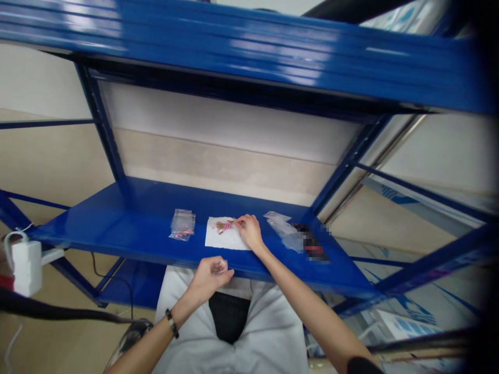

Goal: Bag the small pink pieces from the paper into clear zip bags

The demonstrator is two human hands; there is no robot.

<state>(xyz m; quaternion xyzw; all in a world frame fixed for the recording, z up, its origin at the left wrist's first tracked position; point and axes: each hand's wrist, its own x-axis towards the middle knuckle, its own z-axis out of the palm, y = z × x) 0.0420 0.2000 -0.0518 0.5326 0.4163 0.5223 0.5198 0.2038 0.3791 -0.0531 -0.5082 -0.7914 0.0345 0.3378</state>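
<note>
A white sheet (212,240) lies on the blue shelf in front of me, with a cluster of small pink and gold beads (224,226) on it. My right hand (249,232) reaches over the sheet's right side, its fingertips pinched at the edge of the cluster. What sits between those fingertips is too small to make out. At the shelf's front edge, above my lap, my left hand (208,278) is curled around a small clear plastic thing (220,267), mostly hidden by the fingers. Left of the sheet lies a clear zip bag (183,224) with similar small pieces inside.
Clear plastic bags (286,232) and a blurred dark item (312,243) lie on the right part of the blue shelf (144,208). An upper blue shelf (202,44) spans overhead. Uprights flank both sides. A white power adapter (27,267) is at the left.
</note>
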